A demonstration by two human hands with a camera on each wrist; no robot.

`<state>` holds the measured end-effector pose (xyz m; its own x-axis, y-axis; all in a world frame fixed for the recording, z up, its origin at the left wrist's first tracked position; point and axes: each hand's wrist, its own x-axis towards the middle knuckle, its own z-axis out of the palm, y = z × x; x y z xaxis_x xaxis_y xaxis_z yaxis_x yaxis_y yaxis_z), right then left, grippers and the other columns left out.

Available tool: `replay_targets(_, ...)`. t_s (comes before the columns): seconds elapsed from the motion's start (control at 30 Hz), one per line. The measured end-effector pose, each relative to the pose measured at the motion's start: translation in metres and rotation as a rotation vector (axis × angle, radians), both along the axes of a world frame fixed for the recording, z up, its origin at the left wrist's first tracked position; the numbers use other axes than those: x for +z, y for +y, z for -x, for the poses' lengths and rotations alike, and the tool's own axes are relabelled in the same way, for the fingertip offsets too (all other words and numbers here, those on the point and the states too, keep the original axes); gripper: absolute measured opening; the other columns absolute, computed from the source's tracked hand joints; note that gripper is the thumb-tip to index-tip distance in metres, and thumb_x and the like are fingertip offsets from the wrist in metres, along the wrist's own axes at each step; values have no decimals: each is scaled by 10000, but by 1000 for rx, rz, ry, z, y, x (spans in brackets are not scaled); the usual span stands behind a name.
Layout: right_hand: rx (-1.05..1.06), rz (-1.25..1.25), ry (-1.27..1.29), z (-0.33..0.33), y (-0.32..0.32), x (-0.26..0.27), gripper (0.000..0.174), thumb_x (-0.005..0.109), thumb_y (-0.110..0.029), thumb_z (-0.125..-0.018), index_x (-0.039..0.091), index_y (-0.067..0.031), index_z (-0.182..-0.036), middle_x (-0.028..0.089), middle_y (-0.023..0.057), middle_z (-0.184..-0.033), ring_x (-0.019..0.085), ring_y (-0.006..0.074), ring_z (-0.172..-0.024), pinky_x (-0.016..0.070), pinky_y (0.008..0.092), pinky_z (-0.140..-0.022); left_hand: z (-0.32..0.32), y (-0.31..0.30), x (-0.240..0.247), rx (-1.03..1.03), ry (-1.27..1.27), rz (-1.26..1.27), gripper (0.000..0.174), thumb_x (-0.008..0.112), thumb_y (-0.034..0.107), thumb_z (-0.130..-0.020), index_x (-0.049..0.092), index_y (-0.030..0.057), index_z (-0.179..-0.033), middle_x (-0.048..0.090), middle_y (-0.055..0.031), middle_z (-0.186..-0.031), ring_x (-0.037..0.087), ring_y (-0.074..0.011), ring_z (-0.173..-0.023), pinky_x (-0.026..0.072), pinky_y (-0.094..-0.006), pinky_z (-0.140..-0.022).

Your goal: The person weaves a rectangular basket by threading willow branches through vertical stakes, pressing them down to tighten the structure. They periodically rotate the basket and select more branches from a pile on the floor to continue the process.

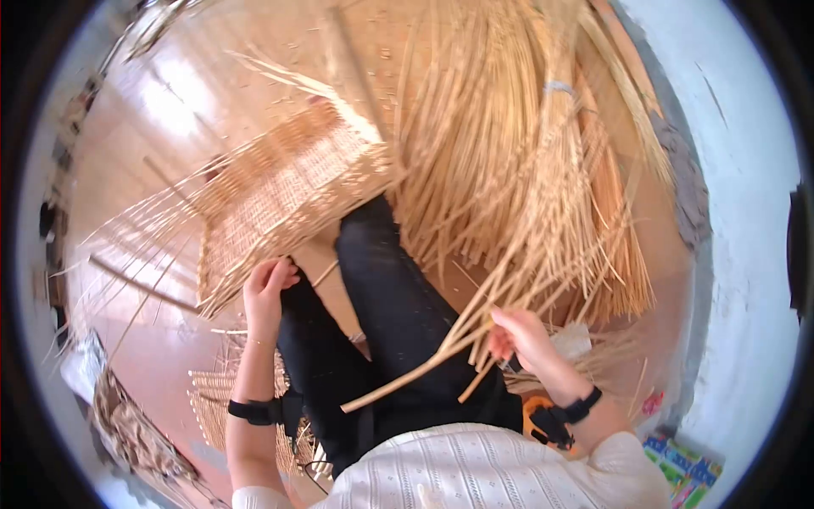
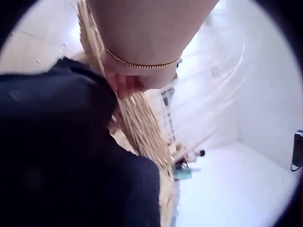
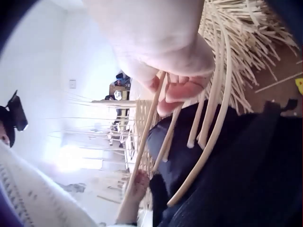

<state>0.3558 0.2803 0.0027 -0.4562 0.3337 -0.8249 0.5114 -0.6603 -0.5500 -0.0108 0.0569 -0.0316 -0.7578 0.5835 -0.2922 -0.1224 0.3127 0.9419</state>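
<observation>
A shallow rectangular woven wicker basket [image 1: 288, 182] leans across the person's knee, long loose strands fanning out from its left end. At its near edge, the left hand [image 1: 268, 287] curls its fingers on the woven wall [image 2: 142, 125], close to the dark trouser knee. The right hand [image 1: 519, 338] pinches pale wicker strands [image 3: 149, 125] between thumb and fingers. Several of these strands cross over the right thigh, with their cut ends [image 1: 360, 403] pointing left and down. They run back toward a big pile of wicker strands [image 1: 475, 127].
A tie [image 1: 560, 87] binds part of the wicker pile on the floor. Another woven piece [image 1: 208, 407] lies by the left forearm, near a brown cloth [image 1: 136, 424]. A pale wall [image 1: 738, 254] bounds the right side. An orange object [image 1: 536, 416] sits below the right wrist.
</observation>
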Motion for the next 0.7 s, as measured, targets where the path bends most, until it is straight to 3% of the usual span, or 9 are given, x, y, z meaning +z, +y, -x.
replay_targets(0.07,-134,-159,149,7,-13,25,264,545,-297,-985,553,-34,-1008,667,146,-751,626,173,-507,450,248,-395,20,-68,-29,466,91,12,202,619,182,-964,647,-17,-986,654,-38,-845,611,-106,-744,492,-234,-695)
replay_targets(0.13,-311,-353,344,28,-20,55,225,491,-255,-1011,496,-49,-1099,670,193,-796,635,207,-520,486,272,-410,36,-130,-48,746,128,-23,194,626,182,-955,630,0,-1022,636,-27,-870,586,-92,-738,475,-220,-666)
replay_targets(0.2,-294,-580,558,58,-24,81,209,440,-231,-1032,440,-63,-1156,667,230,-840,633,240,-518,525,302,-433,39,-162,-43,874,150,-3,235,630,148,-936,600,15,-1126,626,-32,-968,587,-110,-838,472,-233,-737)
replay_targets(0.23,-247,-550,698,69,-22,91,169,399,-164,-1043,385,-56,-1172,664,264,-942,688,276,-669,595,355,-608,40,-163,-39,896,201,-16,267,632,129,-923,585,20,-1163,617,-33,-1006,579,-119,-892,464,-245,-784)
replay_targets(0.27,-201,-530,723,86,-24,95,169,399,-164,-1043,385,-56,-1172,664,264,-942,688,276,-669,595,355,-608,42,-164,-36,918,252,-29,307,635,111,-910,571,26,-1199,608,-35,-1045,570,-127,-946,456,-258,-832)
replay_targets(0.37,-212,-556,812,147,-32,103,130,465,-106,-1018,376,-69,-1105,657,266,-1021,705,306,-868,609,392,-749,50,-167,-44,668,101,-139,360,638,93,-902,560,19,-1245,617,-49,-1108,564,-150,-1051,438,-291,-930)
replay_targets(0.47,58,-632,820,198,-47,96,127,484,-94,-1011,369,-76,-1062,649,268,-1050,701,308,-895,606,389,-774,55,-162,-57,575,53,-176,324,640,89,-911,587,16,-1222,625,-55,-1134,572,-144,-1077,462,-285,-922)
replay_targets(0.6,29,-542,787,247,-61,63,119,481,-93,-1012,369,-65,-1043,638,257,-1078,688,296,-944,589,384,-834,47,-147,-52,561,30,-155,289,635,93,-921,597,-3,-1191,604,-57,-1137,581,-140,-1050,479,-278,-895)
replay_targets(0.7,32,-519,755,264,-55,41,111,476,-90,-1012,374,-66,-1047,631,253,-1098,678,296,-968,578,378,-858,38,-138,-42,517,205,-81,277,594,63,-932,572,-35,-1191,497,-80,-1235,596,-172,-1026,487,-293,-909)
